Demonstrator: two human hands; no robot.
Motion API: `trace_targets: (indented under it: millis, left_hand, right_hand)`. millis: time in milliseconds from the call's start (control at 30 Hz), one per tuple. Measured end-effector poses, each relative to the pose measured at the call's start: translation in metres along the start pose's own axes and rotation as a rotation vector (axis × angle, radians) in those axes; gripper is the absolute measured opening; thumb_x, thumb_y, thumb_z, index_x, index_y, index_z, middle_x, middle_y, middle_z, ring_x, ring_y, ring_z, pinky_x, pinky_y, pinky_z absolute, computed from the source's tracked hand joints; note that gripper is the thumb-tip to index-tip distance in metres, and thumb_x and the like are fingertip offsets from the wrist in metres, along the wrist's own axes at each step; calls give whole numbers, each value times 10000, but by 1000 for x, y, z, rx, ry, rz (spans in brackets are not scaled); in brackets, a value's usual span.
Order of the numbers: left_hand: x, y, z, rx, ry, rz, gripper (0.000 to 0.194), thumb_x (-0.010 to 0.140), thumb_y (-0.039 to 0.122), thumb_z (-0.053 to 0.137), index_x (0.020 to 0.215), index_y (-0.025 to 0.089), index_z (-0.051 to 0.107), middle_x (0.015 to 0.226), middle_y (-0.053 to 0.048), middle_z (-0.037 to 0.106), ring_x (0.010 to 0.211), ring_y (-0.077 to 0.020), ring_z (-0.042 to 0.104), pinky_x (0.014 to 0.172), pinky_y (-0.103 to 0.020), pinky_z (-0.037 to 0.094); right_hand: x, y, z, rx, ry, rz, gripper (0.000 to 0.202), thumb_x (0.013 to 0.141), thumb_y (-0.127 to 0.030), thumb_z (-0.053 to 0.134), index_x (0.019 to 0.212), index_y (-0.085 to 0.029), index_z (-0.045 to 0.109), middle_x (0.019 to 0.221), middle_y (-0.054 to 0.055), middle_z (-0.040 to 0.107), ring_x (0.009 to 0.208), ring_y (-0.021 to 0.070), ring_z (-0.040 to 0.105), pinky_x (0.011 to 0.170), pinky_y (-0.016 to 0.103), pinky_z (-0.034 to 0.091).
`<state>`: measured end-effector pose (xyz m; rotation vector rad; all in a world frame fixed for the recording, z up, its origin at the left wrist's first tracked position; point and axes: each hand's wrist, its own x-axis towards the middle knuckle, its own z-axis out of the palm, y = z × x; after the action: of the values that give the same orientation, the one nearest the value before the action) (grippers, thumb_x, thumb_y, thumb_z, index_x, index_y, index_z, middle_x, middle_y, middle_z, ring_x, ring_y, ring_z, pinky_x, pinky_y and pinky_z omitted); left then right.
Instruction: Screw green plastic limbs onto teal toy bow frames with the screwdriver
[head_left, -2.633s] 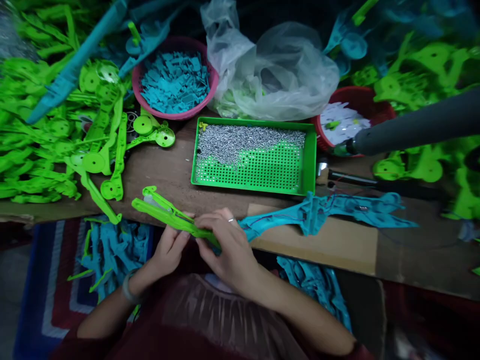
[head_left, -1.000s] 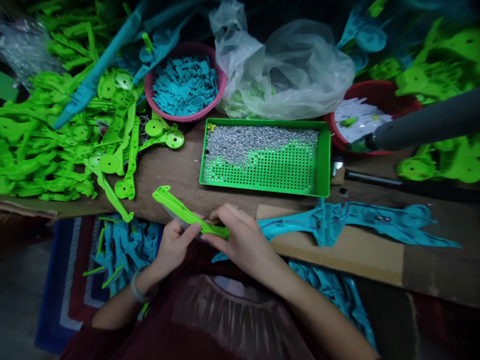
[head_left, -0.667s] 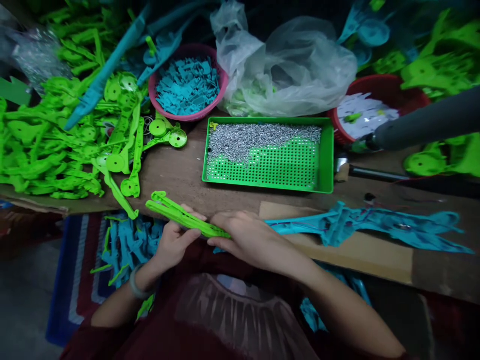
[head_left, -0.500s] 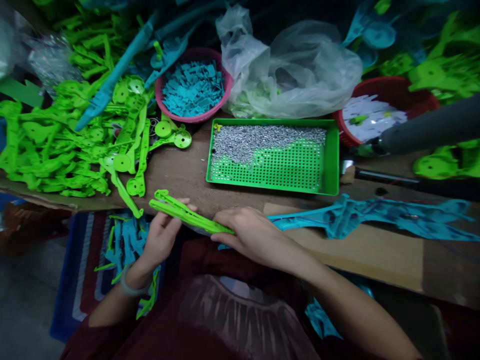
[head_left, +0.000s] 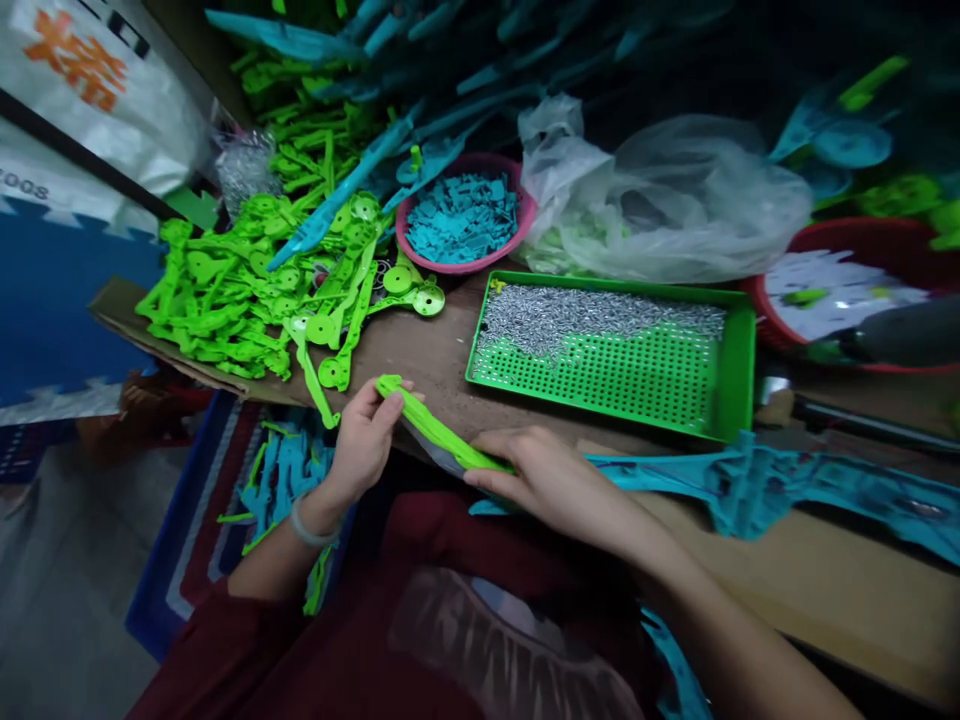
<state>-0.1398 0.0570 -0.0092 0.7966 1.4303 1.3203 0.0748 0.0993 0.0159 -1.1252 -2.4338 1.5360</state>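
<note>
Between my two hands, at the front edge of the bench, is a long narrow green plastic part (head_left: 442,428). My left hand (head_left: 365,440) pinches its far left end, thumb on top. Around its right end my right hand (head_left: 536,470) is closed, with the fingers over that end. A grey strip shows along the part's lower side; what it is I cannot tell. Just beyond the hands stands a green perforated tray (head_left: 600,405) with many small silver metal pieces (head_left: 570,312). To the right of my right hand lies a long blue plastic part (head_left: 675,475).
Green plastic parts (head_left: 225,310) are heaped at the left. A pink basket (head_left: 465,262) of small blue pieces, a clear plastic bag (head_left: 675,200) and a red basket (head_left: 862,235) line the back. Below left, a blue crate (head_left: 180,530) holds blue and green parts.
The view has swung left, so everything sits further right. The green part's two halves, spread apart at the left end before, now lie together, with my left hand closed on that end.
</note>
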Motion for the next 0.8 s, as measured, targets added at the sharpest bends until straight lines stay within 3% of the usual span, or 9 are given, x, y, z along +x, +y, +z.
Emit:
trace_targets:
  millis: [100, 200, 300, 400, 467, 567, 633, 700, 800]
  left_hand:
    - [6, -11, -2, 152, -113, -54, 437, 748, 522, 770, 973, 166, 655, 880, -50, 718, 797, -176, 681, 745, -284, 549]
    - [14, -16, -5, 189, -161, -75, 414, 760, 532, 749, 890, 148, 663, 789, -44, 697, 675, -165, 646, 652, -276, 531]
    - [16, -7, -15, 309, -110, 28, 366, 737, 453, 791, 917, 151, 690, 740, -34, 671, 611, -168, 611, 617, -277, 503]
    - [11, 10, -17, 729, 59, 443, 343, 770, 368, 769, 1056, 188, 709, 908, -77, 700, 851, -246, 653, 854, -353, 496]
    - [12, 18, 1, 832, -109, 639, 362, 825, 346, 705, 1161, 215, 691, 1113, -109, 705, 1077, -294, 632, 1005, -399, 428]
    - [30, 19, 58, 705, -764, 758, 368, 853, 376, 652, 1201, 260, 682, 1306, -76, 654, 1262, -273, 567, 1100, -380, 364]
    - [52, 11, 97, 626, -1035, 729, 347, 815, 416, 673, 1131, 276, 710, 1318, -56, 649, 1311, -261, 534, 1151, -385, 306]
    - [75, 2, 119, 626, -1108, 696, 333, 783, 461, 686, 1057, 276, 729, 1283, -59, 671, 1306, -265, 542, 1178, -402, 259]
    - [98, -7, 119, 681, -1033, 724, 431, 776, 528, 671, 1094, 241, 720, 1319, -104, 642, 1345, -302, 497, 1204, -453, 176]
  right_hand:
    - [7, 0, 1, -43, -1, 10, 221, 934, -381, 582, 894, -188, 682, 820, 48, 715, 763, 201, 657, 656, 283, 389]
    - [1, -1, 11, -174, 174, -6, 181, 909, -351, 617, 905, -178, 674, 896, 84, 698, 877, 240, 647, 737, 328, 447]
    - [-33, 9, 21, -322, 658, -80, 124, 914, -322, 592, 936, -206, 629, 979, 105, 644, 980, 262, 602, 843, 404, 480]
    - [-80, 35, 8, -269, 1349, 133, 113, 926, -353, 543, 952, -243, 546, 888, 66, 563, 890, 235, 593, 812, 406, 503]
    - [-99, 54, -19, -149, 1598, 264, 259, 883, -393, 583, 1069, -235, 493, 968, 80, 553, 943, 236, 602, 841, 409, 513]
    - [-95, 73, -69, -42, 1501, 171, 534, 822, -458, 593, 1252, -222, 382, 1198, 126, 542, 1119, 242, 594, 955, 428, 501]
    - [-80, 75, -94, -12, 1395, 85, 485, 839, -468, 525, 1240, -236, 382, 1199, 107, 561, 1082, 224, 629, 984, 434, 494]
    - [-69, 70, -109, 52, 1348, 50, 404, 846, -449, 496, 1188, -250, 413, 1106, 74, 591, 965, 205, 667, 952, 427, 512]
    - [-71, 59, -119, 203, 1253, 41, 389, 814, -419, 510, 1168, -271, 445, 976, 39, 585, 890, 203, 666, 896, 424, 530]
